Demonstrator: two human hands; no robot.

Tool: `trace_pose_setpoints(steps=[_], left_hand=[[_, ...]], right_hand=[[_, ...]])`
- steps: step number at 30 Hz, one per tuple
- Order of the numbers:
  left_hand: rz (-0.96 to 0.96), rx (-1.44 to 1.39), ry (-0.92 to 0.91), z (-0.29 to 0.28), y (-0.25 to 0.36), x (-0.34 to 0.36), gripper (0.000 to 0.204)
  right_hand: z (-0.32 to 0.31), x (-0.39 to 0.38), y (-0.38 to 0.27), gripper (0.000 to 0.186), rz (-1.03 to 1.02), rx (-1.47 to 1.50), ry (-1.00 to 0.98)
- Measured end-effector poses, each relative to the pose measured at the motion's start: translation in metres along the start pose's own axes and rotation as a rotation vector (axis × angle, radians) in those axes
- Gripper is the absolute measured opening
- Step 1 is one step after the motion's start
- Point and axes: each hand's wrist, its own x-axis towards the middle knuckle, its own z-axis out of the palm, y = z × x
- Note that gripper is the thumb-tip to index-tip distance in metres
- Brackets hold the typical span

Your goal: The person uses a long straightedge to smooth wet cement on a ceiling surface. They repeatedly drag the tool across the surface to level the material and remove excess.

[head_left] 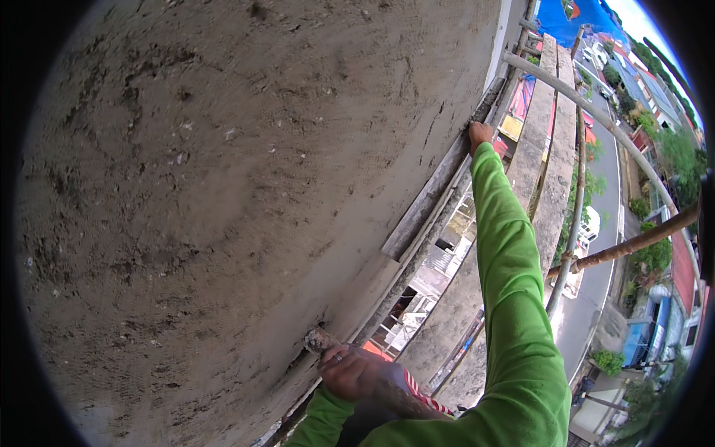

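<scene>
Outdoors, left hand [350, 370] around mortar-caked piece [319, 340], right hand [480, 135], hold unclear, planks [560, 164], poles [633, 244] beside wall [223, 208]

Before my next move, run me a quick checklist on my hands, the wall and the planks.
1. Left hand closed on the smeared piece: ok.
2. Right hand firm on the strip: cannot tell; it is at the strip, but its grip is partly hidden.
3. Wall smooth all over: not ok; rough, pitted patches show.
4. Planks closed up: not ok; gaps show between them.
5. Pole along the planks' outer side: ok, present.
</scene>
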Motion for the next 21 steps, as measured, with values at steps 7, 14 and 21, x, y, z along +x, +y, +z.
trace_pose_setpoints(steps=[7,14,21], left_hand=[[0.003,-0.021,0.123,-0.003,-0.001,-0.002,0.017],[0.016,-0.045,0.117,0.002,-0.006,-0.004,0.019],[0.014,-0.023,0.13,0.001,0.004,-0.005,0.018]], right_hand=[[0.013,-0.037,-0.051,0.033,-0.248,-0.475,-0.089],[-0.025,-0.073,-0.1,0.032,0.119,0.067,0.275],[-0.049,-0.112,-0.138,0.025,0.087,0.142,0.261]])
